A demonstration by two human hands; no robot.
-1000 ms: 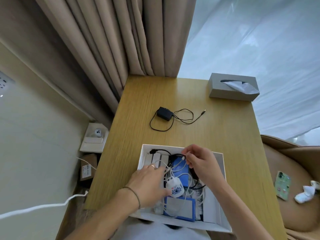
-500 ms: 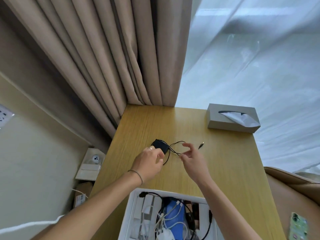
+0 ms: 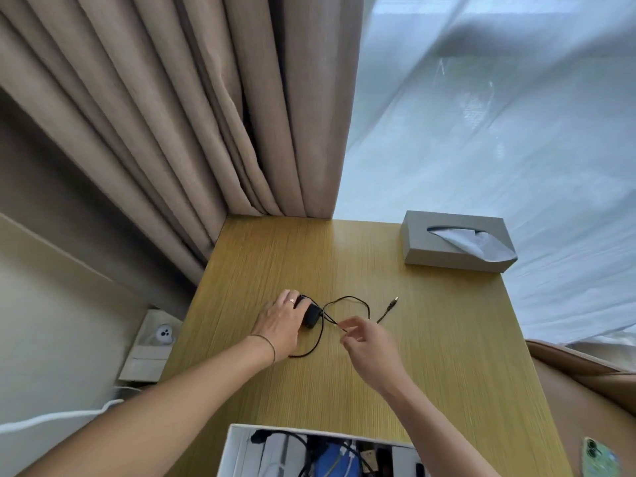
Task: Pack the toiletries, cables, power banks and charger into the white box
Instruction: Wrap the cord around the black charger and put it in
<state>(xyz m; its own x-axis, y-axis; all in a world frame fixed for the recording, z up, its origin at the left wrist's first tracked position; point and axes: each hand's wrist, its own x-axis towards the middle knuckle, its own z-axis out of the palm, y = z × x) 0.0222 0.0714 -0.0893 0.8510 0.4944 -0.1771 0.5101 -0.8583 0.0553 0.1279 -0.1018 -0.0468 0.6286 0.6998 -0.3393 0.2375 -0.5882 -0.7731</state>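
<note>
My left hand (image 3: 280, 323) cups the boxy black charger (image 3: 311, 315) on the wood-grain tabletop (image 3: 430, 339) — right hand (image 3: 366, 342) pinches its thin cord (image 3: 347, 299).

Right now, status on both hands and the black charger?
Left hand gripping small black charger block on wooden table. Right hand pinching its thin black cable. White box near edge, path clear.
</note>
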